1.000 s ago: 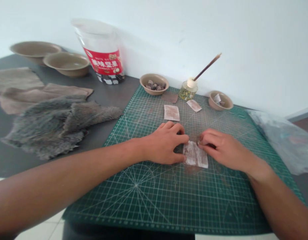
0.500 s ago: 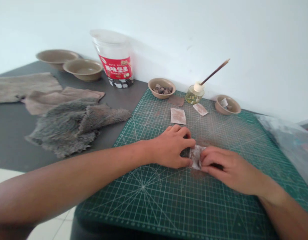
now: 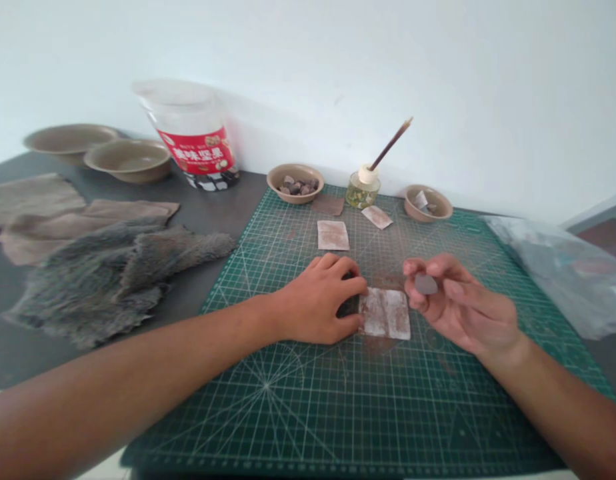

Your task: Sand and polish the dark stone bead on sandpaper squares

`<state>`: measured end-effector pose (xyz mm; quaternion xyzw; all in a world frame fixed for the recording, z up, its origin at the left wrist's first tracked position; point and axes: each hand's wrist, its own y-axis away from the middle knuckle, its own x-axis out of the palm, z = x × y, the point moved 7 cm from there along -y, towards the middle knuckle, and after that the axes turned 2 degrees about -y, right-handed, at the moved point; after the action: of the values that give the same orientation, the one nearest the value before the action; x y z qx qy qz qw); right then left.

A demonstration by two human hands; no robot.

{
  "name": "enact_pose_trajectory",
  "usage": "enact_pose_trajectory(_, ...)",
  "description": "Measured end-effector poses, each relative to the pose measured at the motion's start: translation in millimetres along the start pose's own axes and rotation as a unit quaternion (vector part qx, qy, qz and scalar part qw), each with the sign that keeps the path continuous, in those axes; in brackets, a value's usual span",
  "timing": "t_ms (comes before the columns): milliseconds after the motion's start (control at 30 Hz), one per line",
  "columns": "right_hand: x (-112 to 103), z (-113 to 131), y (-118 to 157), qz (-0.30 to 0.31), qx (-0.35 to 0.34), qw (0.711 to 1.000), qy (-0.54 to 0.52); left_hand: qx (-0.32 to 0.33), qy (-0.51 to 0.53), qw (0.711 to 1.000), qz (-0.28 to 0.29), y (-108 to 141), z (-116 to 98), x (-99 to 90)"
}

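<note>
A pale rectangular sheet with brown stains (image 3: 385, 314), perhaps thin hide, lies flat on the green cutting mat (image 3: 388, 407). My left hand (image 3: 315, 300) rests curled against the sheet's left edge, and its cupped palm hides a dark patch of mat or some dark object. My right hand (image 3: 455, 300) is raised just right of the sheet, not touching it. Between its thumb and fingers it pinches a small flat grey piece (image 3: 426, 285), possibly a stone.
Two stained pale pieces (image 3: 333, 235) and a brown piece (image 3: 328, 205) lie on the mat. Behind them stand a stone-filled bowl (image 3: 294, 183), a diffuser bottle (image 3: 363, 190) and a small bowl (image 3: 428, 203). Grey fur pelts (image 3: 88, 287) lie left; a plastic bag (image 3: 553, 273) lies right.
My right hand has lifted off the sheet and moved right, uncovering it, with the grey piece now visible in its fingers. The sheet lies flatter. My left hand stays at its edge.
</note>
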<state>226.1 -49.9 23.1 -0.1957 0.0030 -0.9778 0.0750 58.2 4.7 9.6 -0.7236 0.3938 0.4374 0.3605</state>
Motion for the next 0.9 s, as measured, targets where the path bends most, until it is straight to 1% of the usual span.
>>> enact_pose_trajectory(167,-2,-5,-1,0.008,0.027,0.999,-0.029,-0.003,0.007,1.000,-0.005,0,0,-0.6)
enact_pose_trajectory(367,-3,-7,-1,-0.002,0.046,0.999,-0.021,0.005,0.025,0.999,-0.027,-2,-1,-5.2)
enact_pose_trajectory(433,-1,-9,-1,0.004,0.055,0.998,-0.032,0.015,0.037,0.997,-0.061,-2,-4,-11.2)
enact_pose_trajectory(500,2,-13,-1,0.017,0.065,0.996,-0.057,0.035,0.041,0.990,-0.128,0,-10,-21.1)
enact_pose_trajectory(567,7,-16,-1,0.033,0.069,0.994,-0.082,0.069,0.032,0.976,-0.204,4,-20,-30.6)
enact_pose_trajectory(633,13,-20,-2,0.051,0.071,0.992,-0.094,0.106,0.015,0.960,-0.259,9,-31,-35.5)
enact_pose_trajectory(733,19,-25,-1,0.066,0.080,0.991,-0.088,0.140,-0.003,0.945,-0.296,13,-41,-36.7)
enact_pose_trajectory(833,23,-27,-1,0.074,0.090,0.991,-0.073,0.158,-0.005,0.937,-0.311,15,-46,-37.5)
enact_pose_trajectory(900,25,-27,-1,0.080,0.089,0.990,-0.080,0.163,-0.006,0.935,-0.315,15,-47,-38.4)
